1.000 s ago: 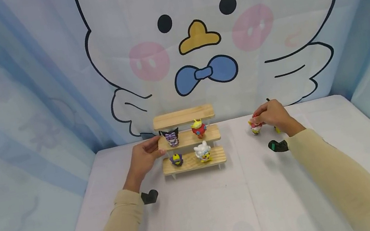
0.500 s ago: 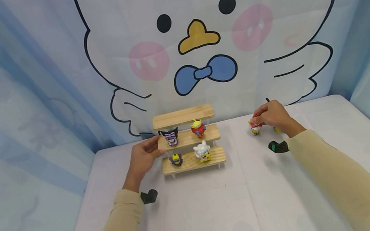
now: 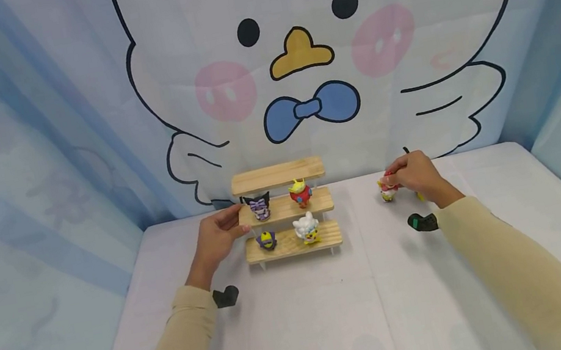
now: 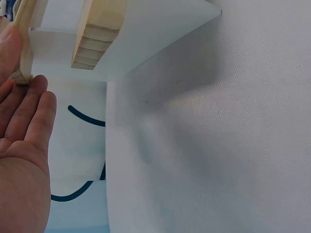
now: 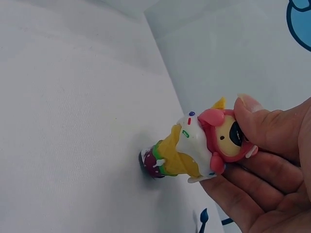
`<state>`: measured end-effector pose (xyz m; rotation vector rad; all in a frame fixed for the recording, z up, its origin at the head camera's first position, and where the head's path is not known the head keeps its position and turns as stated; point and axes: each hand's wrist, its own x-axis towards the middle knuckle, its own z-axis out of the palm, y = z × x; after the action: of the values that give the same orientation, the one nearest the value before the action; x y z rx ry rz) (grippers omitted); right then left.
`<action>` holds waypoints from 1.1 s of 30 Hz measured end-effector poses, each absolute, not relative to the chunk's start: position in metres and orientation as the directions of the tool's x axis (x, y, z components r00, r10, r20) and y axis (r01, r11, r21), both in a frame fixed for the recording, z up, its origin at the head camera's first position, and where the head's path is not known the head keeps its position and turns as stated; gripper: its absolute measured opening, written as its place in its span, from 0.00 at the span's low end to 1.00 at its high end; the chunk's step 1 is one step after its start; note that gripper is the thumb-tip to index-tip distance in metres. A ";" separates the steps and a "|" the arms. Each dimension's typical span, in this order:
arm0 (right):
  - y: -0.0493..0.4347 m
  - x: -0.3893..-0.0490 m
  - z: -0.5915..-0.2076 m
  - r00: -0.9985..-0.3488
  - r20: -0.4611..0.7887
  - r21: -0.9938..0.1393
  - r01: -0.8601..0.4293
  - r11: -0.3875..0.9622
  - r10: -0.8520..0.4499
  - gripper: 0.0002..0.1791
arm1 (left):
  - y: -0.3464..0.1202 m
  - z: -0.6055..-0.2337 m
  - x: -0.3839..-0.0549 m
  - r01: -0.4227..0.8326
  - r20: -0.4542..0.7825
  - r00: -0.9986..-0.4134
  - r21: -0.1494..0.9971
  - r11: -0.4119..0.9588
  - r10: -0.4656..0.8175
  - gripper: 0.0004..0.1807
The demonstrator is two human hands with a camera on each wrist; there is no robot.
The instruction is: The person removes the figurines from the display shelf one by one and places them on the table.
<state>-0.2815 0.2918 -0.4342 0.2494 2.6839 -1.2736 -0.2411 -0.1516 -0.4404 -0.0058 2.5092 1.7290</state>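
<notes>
White tabletop (image 3: pixel 312 330): right hand (image 3: pixel 417 177) pinches a pink-headed, white-and-yellow figurine (image 5: pixel 195 144); left hand (image 3: pixel 215 240) grips the 3-tier wooden shelf (image 3: pixel 281 207).

The shelf (image 3: pixel 283 206) has boards (image 3: pixel 277 175) of matt, grained wood; its side panel (image 4: pixel 150 31) looks like smooth plastic. At three o'clock from it, the held figure (image 5: pixel 194 141) looks like smooth, softly glossy plastic. At twelve, the backdrop (image 3: pixel 309 78) is matt cloth. The counter (image 3: pixel 307 331) looks matt, finely textured. The right sleeve (image 3: pixel 522 271), at four, is matt cloth.

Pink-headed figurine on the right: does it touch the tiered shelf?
Apart: the head view shows white tabletop between the pink-headed figurine and the tiered shelf.
</notes>
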 end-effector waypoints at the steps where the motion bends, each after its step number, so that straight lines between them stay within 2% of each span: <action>1: 0.293 -0.282 -0.435 -0.974 -0.214 -0.752 0.217 0.622 0.080 0.23 | -0.151 -0.440 -0.241 -0.058 -0.081 -0.995 0.932 0.358 0.051 0.35; 11: 0.295 -0.281 -0.438 -0.979 -0.193 -0.767 0.196 0.611 0.071 0.21 | -0.151 -0.438 -0.240 -0.066 -0.087 -0.995 0.928 0.367 0.040 0.35; 21: 0.300 -0.277 -0.437 -0.979 -0.200 -0.776 0.180 0.605 0.035 0.25 | -0.151 -0.439 -0.241 -0.057 -0.079 -0.996 0.935 0.351 0.048 0.34; 33: 0.301 -0.274 -0.435 -0.980 -0.199 -0.767 0.168 0.619 0.019 0.25 | -0.149 -0.437 -0.239 -0.071 -0.092 -0.995 0.931 0.359 0.042 0.34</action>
<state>-0.2735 0.3013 -0.4352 0.1553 2.6689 -1.2918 -0.2387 -0.1492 -0.4368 -0.0272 2.5064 1.7240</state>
